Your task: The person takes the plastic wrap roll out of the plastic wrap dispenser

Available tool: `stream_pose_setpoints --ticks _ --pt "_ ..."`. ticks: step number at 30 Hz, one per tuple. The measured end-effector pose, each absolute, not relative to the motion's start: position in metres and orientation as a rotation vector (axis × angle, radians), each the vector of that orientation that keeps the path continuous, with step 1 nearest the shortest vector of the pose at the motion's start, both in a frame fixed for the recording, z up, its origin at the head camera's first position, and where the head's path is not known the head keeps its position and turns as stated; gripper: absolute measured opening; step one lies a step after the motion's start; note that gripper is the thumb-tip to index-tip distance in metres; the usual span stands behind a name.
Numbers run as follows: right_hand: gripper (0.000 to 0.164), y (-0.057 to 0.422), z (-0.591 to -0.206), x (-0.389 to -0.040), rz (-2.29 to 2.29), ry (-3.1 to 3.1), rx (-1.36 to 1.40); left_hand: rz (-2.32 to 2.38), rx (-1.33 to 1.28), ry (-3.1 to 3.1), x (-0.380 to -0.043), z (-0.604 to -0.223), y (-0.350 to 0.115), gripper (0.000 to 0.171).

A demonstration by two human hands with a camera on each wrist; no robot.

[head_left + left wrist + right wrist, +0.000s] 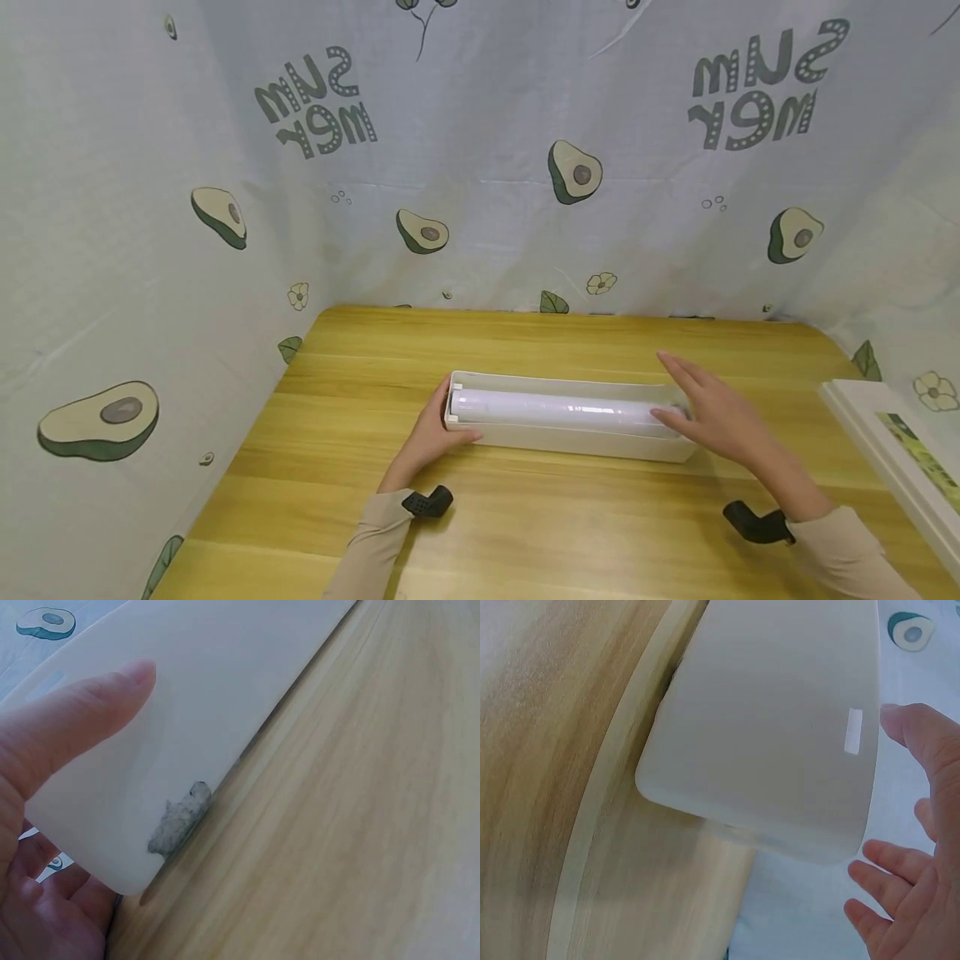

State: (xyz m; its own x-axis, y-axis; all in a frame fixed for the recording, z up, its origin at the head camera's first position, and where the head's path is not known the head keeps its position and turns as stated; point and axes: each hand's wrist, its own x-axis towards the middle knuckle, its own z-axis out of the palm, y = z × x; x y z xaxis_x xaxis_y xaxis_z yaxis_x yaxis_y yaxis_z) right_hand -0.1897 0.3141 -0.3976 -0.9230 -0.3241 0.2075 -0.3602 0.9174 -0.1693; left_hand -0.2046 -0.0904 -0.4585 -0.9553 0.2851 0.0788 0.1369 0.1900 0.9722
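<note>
A long white plastic box (pixel 570 442) lies across the middle of the wooden table (pixel 525 525), with a white roll (pixel 555 407) inside it. My left hand (pixel 437 427) holds the box's left end, thumb lying along the front wall and fingers round the end. In the left wrist view the thumb (pixel 75 712) presses on the box wall (pixel 225 697), which has a grey smudge (pixel 180 817) near its lower corner. My right hand (pixel 712 412) hovers at the right end with straight, spread fingers. In the right wrist view the fingers (pixel 922 900) stand just apart from the box end (pixel 780 735).
A white flat framed piece (pixel 892 450) lies at the table's right edge. Pale cloth printed with avocados (pixel 480 167) closes in the table at the back and both sides. Bare wood lies in front of the box.
</note>
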Motion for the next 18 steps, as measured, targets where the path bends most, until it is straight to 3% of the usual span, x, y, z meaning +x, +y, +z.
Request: stream_pose_setpoints --ticks 18 --pt "0.086 0.302 -0.396 -0.19 0.348 -2.897 0.576 1.866 0.417 2.329 -0.205 -0.46 -0.091 0.103"
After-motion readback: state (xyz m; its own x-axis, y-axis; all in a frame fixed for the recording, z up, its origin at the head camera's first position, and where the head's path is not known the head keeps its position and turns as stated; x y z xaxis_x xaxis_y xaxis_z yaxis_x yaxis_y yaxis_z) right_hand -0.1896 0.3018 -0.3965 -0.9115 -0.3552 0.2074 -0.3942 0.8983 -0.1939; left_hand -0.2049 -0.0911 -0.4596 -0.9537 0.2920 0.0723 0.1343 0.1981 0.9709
